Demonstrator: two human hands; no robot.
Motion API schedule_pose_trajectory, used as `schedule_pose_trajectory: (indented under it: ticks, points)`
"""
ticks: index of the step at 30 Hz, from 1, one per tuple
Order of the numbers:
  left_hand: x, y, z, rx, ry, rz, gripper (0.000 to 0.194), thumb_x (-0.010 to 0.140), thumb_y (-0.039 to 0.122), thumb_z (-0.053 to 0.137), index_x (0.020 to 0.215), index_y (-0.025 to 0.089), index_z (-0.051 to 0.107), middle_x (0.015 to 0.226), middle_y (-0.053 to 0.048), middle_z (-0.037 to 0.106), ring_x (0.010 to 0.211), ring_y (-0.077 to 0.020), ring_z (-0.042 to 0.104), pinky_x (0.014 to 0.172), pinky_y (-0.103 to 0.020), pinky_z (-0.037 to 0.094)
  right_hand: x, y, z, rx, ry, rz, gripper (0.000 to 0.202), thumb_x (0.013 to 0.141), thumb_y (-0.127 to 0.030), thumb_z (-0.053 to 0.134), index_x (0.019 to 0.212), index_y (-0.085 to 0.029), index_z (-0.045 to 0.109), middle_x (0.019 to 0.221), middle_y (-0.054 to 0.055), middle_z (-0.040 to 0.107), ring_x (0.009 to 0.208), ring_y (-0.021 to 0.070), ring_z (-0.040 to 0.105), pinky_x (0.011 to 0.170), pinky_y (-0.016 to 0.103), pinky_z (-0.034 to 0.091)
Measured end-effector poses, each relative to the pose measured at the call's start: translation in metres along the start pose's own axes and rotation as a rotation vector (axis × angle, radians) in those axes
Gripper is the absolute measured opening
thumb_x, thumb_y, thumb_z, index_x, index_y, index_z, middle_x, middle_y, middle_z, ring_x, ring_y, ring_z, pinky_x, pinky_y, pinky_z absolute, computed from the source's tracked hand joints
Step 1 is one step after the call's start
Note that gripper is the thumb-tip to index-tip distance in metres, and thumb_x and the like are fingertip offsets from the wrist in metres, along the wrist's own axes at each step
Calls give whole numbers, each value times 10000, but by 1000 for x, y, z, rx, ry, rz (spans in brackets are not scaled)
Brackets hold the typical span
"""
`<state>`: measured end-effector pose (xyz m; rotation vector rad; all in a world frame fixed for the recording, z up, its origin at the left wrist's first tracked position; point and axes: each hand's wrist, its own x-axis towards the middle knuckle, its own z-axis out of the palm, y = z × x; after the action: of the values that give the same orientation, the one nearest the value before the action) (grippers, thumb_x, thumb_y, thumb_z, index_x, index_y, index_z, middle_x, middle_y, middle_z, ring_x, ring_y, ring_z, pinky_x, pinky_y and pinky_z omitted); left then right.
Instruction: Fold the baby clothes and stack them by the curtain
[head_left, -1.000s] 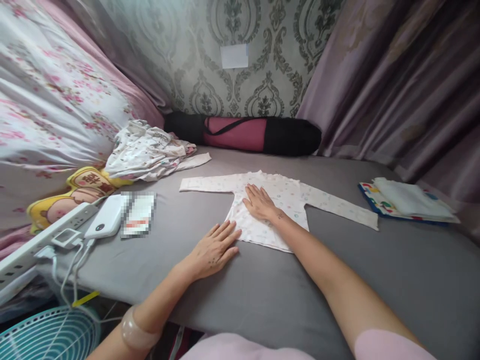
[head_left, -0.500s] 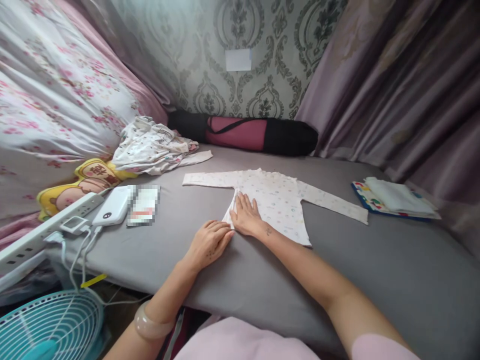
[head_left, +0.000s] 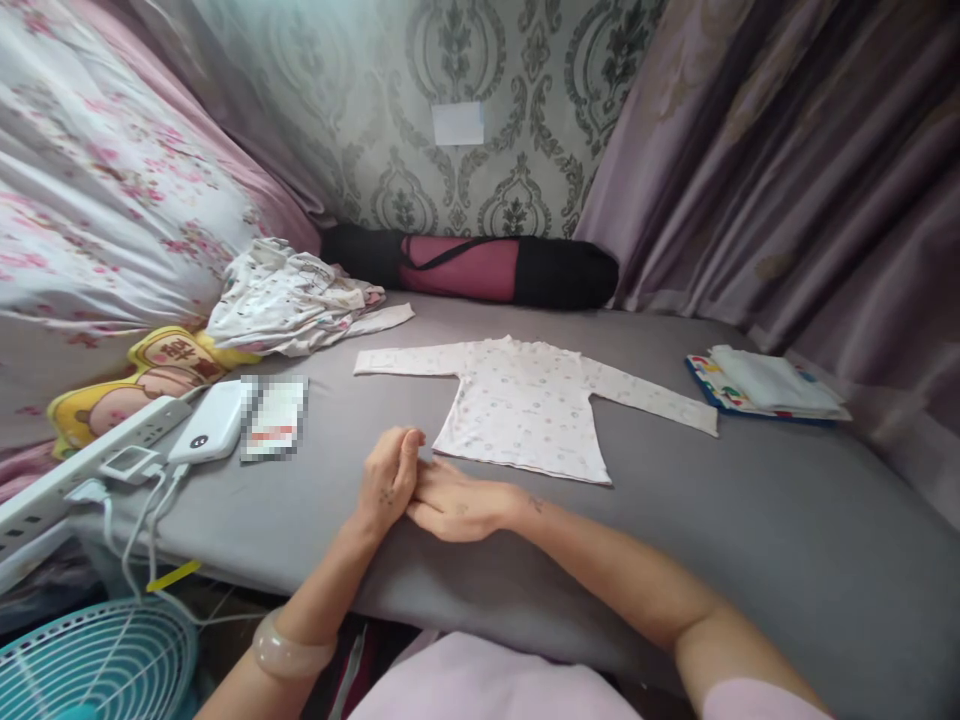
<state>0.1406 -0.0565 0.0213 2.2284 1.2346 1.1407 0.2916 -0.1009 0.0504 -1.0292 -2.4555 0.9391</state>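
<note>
A child's white long-sleeved shirt (head_left: 525, 400) with small pale prints lies flat and spread out, its hem toward me. My hands meet on the near side of the hem's left corner, and neither holds the shirt. My left hand (head_left: 390, 475) is closed, thumb on top and fingers pressed together, and I see nothing in it. Against its palm rests my right hand (head_left: 457, 502), its fingers stretched out, with the tips partly hidden by the left hand.
Grey sheet (head_left: 660, 540) covers the bed. A heap of clothes (head_left: 285, 300) and a yellow cushion (head_left: 127, 385) lie left, near a white power bank (head_left: 214, 420) and power strip (head_left: 97, 475). Folded cloths (head_left: 772, 382) sit right. A black and pink bag (head_left: 465, 268) lies behind. A fan (head_left: 90, 660) stands front left.
My right hand has left the shirt's left side and drawn back to my left hand. The shirt's lower left side now shows, lying flat. My view has shifted slightly.
</note>
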Motion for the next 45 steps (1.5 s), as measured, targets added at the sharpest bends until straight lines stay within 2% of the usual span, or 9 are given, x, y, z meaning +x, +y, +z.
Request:
schedule_pose_trajectory:
  ticks: [3, 6, 7, 11, 15, 18, 24, 37, 45]
  points:
    - [20, -1, 2, -54, -45, -111, 282, 977, 371, 358, 1027, 211, 585, 926, -42, 685, 878, -179, 645, 792, -299, 497, -14, 13, -19, 122, 97, 51, 439, 898, -133, 372, 1266, -227, 593, 1269, 16, 643, 1154, 154, 587, 1032, 301, 425]
    - [48, 0, 23, 6, -153, -10, 247, 942, 299, 398, 1057, 207, 597, 1013, -69, 689, 928, -196, 647, 834, -323, 505, -24, 48, -39, -98, 467, 369, 506, 885, -84, 315, 1329, -164, 544, 1365, 73, 570, 1292, 176, 480, 1120, 342, 315]
    - [57, 1, 35, 34, -211, 62, 255, 930, 254, 391, 1064, 204, 601, 1045, -79, 683, 961, -201, 641, 867, -337, 500, -26, 61, -44, -208, 526, 475, 510, 896, -100, 317, 1372, -119, 497, 1431, 112, 499, 1355, 205, 404, 1150, 376, 258]
    - [81, 8, 92, 140, -394, 275, 385, 891, 128, 335, 1214, 138, 544, 1244, -149, 611, 1163, -221, 573, 991, -385, 458, -32, 97, -45, -446, 442, 705, 558, 952, -219, 292, 1463, 3, 324, 1563, 178, 244, 1458, 282, 162, 1180, 451, 118]
    - [83, 5, 125, 330, -457, 300, 452, 934, 220, 333, 1325, 41, 476, 1404, -234, 477, 1355, -300, 402, 1112, -498, 321, -40, 104, -35, -487, 391, 725, 591, 977, -317, 223, 1498, -42, 272, 1581, 129, 218, 1465, 243, 142, 1184, 429, 71]
    - [78, -4, 124, 410, -458, 277, 558, 969, 373, 314, 1390, 26, 430, 1466, -244, 401, 1403, -332, 320, 1140, -510, 268, -51, 103, -33, -497, 388, 749, 621, 978, -395, 223, 1512, -79, 252, 1593, 108, 182, 1470, 230, 113, 1182, 430, 46]
    - [74, -14, 104, 479, -528, 272, 672, 962, 558, 246, 1475, 138, 352, 1533, -160, 328, 1438, -307, 252, 1151, -493, 230, -90, 105, -39, -505, 373, 807, 610, 981, -410, 214, 1518, -124, 256, 1596, 91, 180, 1472, 229, 105, 1181, 427, 27]
    - [81, -24, 79, 467, -727, 322, 700, 963, 600, 190, 1525, 184, 220, 1593, -103, 166, 1478, -242, 111, 1179, -469, 115, -157, 117, -52, -507, 284, 743, 616, 978, -445, 198, 1524, -165, 249, 1601, 61, 153, 1474, 214, 87, 1194, 417, 69]
    - [82, -32, 80, 478, -711, 358, 702, 955, 613, 211, 1521, 199, 244, 1583, -100, 204, 1468, -257, 161, 1173, -464, 148, -193, 118, -54, -476, 273, 739, 584, 988, -433, 207, 1531, -219, 225, 1599, 36, 163, 1473, 205, 96, 1194, 445, 82]
